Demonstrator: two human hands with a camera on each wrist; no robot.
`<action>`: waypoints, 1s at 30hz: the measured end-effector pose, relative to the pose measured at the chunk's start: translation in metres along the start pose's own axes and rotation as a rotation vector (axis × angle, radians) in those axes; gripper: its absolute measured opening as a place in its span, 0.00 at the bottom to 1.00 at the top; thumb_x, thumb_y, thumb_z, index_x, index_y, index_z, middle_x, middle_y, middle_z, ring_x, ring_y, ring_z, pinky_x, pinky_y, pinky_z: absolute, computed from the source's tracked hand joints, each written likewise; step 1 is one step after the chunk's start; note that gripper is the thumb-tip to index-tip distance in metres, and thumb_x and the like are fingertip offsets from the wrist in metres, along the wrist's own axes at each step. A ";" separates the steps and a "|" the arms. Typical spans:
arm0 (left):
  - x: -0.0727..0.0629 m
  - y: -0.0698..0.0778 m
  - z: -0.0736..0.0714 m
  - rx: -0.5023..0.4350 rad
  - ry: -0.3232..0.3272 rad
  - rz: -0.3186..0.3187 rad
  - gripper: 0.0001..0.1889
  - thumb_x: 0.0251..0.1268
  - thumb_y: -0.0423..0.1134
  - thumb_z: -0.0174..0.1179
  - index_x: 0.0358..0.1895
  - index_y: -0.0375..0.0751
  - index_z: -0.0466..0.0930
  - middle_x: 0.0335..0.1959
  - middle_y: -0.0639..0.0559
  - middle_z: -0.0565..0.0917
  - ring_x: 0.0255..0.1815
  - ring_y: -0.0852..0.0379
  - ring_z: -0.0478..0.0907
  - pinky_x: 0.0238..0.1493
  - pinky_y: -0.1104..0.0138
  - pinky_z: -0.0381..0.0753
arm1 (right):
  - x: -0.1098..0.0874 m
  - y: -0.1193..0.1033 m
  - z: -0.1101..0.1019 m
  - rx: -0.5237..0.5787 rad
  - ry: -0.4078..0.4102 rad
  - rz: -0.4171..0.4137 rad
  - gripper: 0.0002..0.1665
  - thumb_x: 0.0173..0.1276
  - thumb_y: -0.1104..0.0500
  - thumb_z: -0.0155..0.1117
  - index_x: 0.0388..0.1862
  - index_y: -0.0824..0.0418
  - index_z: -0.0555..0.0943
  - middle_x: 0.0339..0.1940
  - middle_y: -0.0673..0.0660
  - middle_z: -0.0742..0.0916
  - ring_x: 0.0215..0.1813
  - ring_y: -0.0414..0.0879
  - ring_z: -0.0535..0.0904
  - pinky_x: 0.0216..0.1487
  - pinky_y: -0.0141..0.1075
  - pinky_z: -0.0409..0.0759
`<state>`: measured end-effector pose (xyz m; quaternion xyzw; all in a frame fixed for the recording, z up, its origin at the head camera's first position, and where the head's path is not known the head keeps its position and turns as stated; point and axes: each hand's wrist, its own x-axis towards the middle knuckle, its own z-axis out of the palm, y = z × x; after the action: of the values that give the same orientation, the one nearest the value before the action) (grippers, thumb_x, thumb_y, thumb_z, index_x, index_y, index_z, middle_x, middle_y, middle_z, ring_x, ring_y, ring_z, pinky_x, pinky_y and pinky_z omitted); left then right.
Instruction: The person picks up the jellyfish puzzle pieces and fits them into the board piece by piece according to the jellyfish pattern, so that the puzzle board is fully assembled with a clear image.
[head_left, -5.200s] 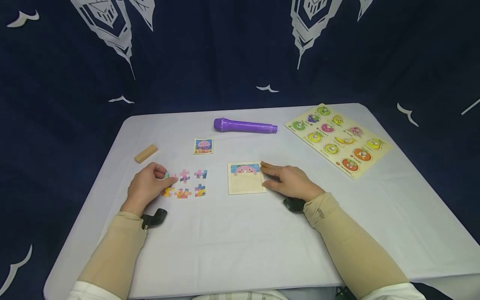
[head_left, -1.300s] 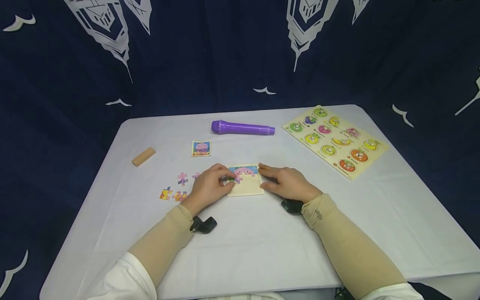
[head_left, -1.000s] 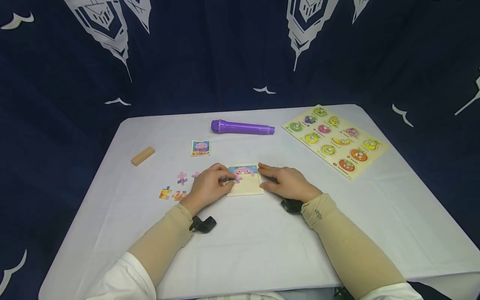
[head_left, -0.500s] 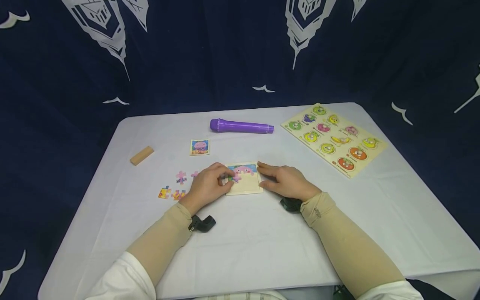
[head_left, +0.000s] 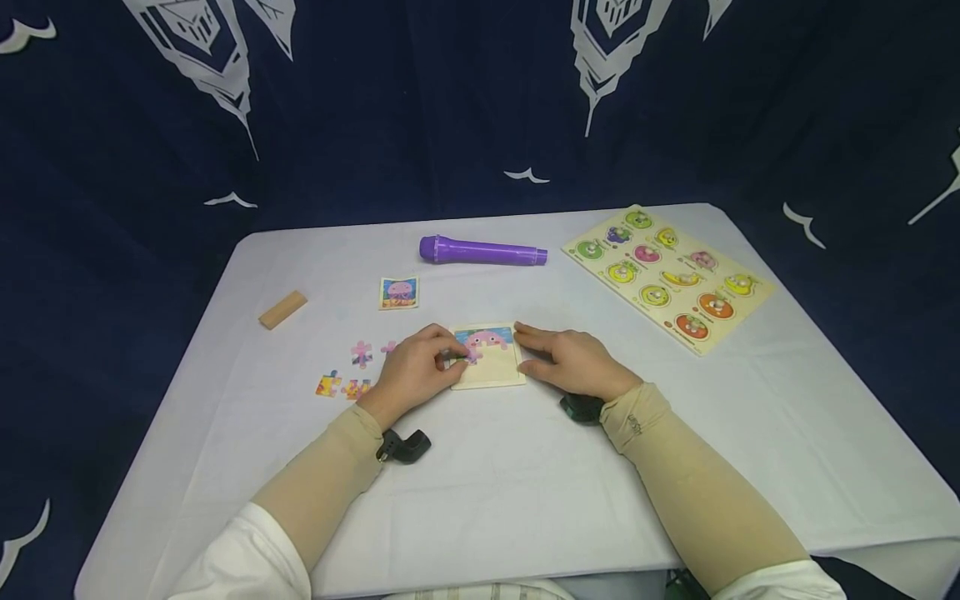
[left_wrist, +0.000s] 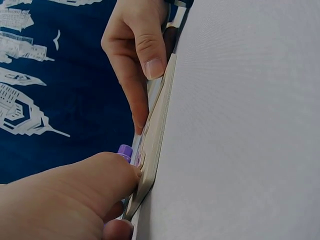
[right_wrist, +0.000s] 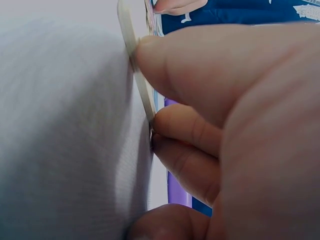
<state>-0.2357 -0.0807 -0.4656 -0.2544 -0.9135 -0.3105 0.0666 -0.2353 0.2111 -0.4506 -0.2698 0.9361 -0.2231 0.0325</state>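
A small square jigsaw board (head_left: 491, 375) lies on the table, its top strip filled with a pink cartoon face on blue and its lower part bare wood. My left hand (head_left: 416, 371) pinches a pink-and-green puzzle piece (head_left: 473, 357) at the board's left side, just under the filled strip; the fingers hide part of it. In the left wrist view, the left thumb (left_wrist: 117, 172) sits close to the board's edge. My right hand (head_left: 573, 362) rests against the board's right edge, fingers extended; the right wrist view shows its thumb (right_wrist: 155, 60) and fingertips touching that edge.
Loose puzzle pieces (head_left: 328, 384) lie left of my left hand, some hidden by it. Behind are a small picture card (head_left: 399, 293), a wooden block (head_left: 282, 309) and a purple toy microphone (head_left: 483, 252). A fruit puzzle board (head_left: 667, 275) lies at the back right.
From the loose pieces, my left hand has moved right to the board with a piece. In the last second both hands have stayed nearly in place, the left fingers shifting only slightly.
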 end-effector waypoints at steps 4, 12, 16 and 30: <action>0.001 0.000 0.000 0.006 -0.005 0.000 0.10 0.64 0.44 0.71 0.47 0.55 0.90 0.45 0.60 0.82 0.29 0.66 0.74 0.29 0.68 0.74 | 0.000 0.000 0.000 -0.002 0.002 0.000 0.35 0.74 0.43 0.65 0.75 0.54 0.73 0.77 0.48 0.73 0.72 0.52 0.75 0.67 0.51 0.77; 0.001 -0.002 0.000 0.004 0.004 0.011 0.15 0.64 0.44 0.71 0.54 0.54 0.87 0.47 0.59 0.82 0.29 0.66 0.74 0.28 0.68 0.74 | 0.000 -0.002 -0.001 -0.002 -0.002 0.003 0.35 0.74 0.44 0.65 0.75 0.54 0.73 0.77 0.48 0.73 0.71 0.53 0.76 0.66 0.51 0.77; 0.000 -0.002 0.000 -0.001 0.008 0.020 0.08 0.66 0.43 0.70 0.47 0.56 0.92 0.46 0.60 0.83 0.30 0.66 0.75 0.29 0.69 0.75 | 0.000 -0.002 -0.001 -0.004 -0.001 0.003 0.35 0.74 0.44 0.65 0.75 0.54 0.73 0.77 0.48 0.73 0.72 0.52 0.76 0.66 0.51 0.77; 0.002 0.003 0.000 0.025 0.035 -0.032 0.04 0.65 0.42 0.70 0.41 0.52 0.90 0.42 0.59 0.82 0.31 0.64 0.75 0.31 0.68 0.75 | 0.000 -0.001 -0.001 -0.008 -0.001 -0.002 0.35 0.74 0.43 0.65 0.75 0.54 0.73 0.77 0.48 0.73 0.71 0.52 0.76 0.65 0.51 0.78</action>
<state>-0.2358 -0.0776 -0.4637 -0.2332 -0.9200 -0.3044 0.0810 -0.2352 0.2112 -0.4492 -0.2709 0.9368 -0.2191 0.0315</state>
